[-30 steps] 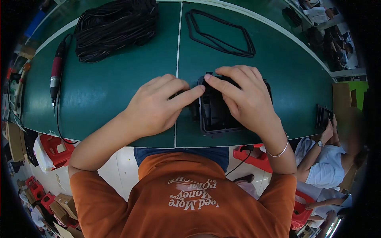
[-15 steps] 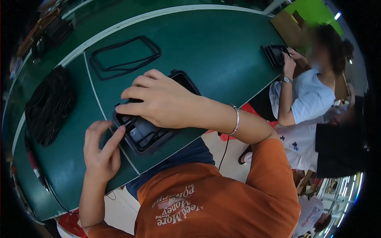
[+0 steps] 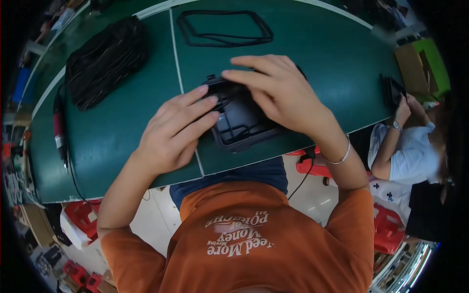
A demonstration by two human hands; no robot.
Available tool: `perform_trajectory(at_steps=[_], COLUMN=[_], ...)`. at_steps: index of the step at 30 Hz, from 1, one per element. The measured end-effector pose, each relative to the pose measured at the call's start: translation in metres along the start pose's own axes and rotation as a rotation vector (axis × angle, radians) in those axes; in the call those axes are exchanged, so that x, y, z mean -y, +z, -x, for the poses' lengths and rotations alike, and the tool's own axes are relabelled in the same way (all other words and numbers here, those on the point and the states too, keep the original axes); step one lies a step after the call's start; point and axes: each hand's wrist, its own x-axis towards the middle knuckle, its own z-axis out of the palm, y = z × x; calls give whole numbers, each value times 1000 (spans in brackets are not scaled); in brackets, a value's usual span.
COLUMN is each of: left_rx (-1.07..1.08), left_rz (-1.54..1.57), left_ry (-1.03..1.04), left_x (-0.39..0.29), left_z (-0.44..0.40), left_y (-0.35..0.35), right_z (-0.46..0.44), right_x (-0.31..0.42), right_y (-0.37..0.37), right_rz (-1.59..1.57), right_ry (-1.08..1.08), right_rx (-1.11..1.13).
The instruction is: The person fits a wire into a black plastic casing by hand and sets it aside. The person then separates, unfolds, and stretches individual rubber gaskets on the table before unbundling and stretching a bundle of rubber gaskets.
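A black plastic case (image 3: pixel 244 115) lies open side up near the front edge of the green table, with thin black strips inside. My left hand (image 3: pixel 178 124) rests its spread fingertips on the case's left rim. Over the case's upper right part is my right hand (image 3: pixel 278 90), its fingers apart and its fingertips by the top rim. It hides much of the case's right side. Beyond the case lie thin black rubber loops (image 3: pixel 229 43).
A big bundle of black loops (image 3: pixel 105 61) lies at the back left, beside a corded power screwdriver (image 3: pixel 59 132). At the far right a co-worker's hands (image 3: pixel 403 110) hold a black part (image 3: pixel 391 92) near a cardboard box (image 3: pixel 413 71).
The camera view has swung back after turning right. My left hand's fingers have spread from a near pinch onto the left rim. My right hand remains over the case.
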Motion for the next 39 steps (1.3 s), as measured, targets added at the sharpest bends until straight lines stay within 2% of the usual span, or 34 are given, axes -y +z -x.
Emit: perform_trajectory(at_steps=[1, 4, 7, 17, 21, 26, 29, 32, 39], left_rx=[0, -27, -4, -42, -32, -38, -40, -18, -9], left_rz=[-20, 29, 63, 97, 114, 137, 118, 129, 33], left_ry=[-25, 36, 27, 26, 13, 23, 40, 140, 191], left_x=[0, 4, 5, 2, 1, 5, 3, -6, -8], left_z=[0, 1, 1, 1, 1, 2, 3, 4, -1], left_y=[-1, 4, 3, 9, 6, 6, 5, 5, 0], right_z=[1, 13, 23, 19, 15, 20, 22, 24, 36], right_x=[1, 19, 43, 40, 46, 62, 62, 60, 50], right_y=[-7, -30, -32, -23, -24, -21, -21, -21, -16], right_rz=[-41, -121, -362, -467, -494, -259, -226, -276, -340], right_ry=[23, 56, 114, 147, 147, 91, 78, 64, 19], right_rx=[-61, -1, 240, 334, 316, 224, 212, 188, 71])
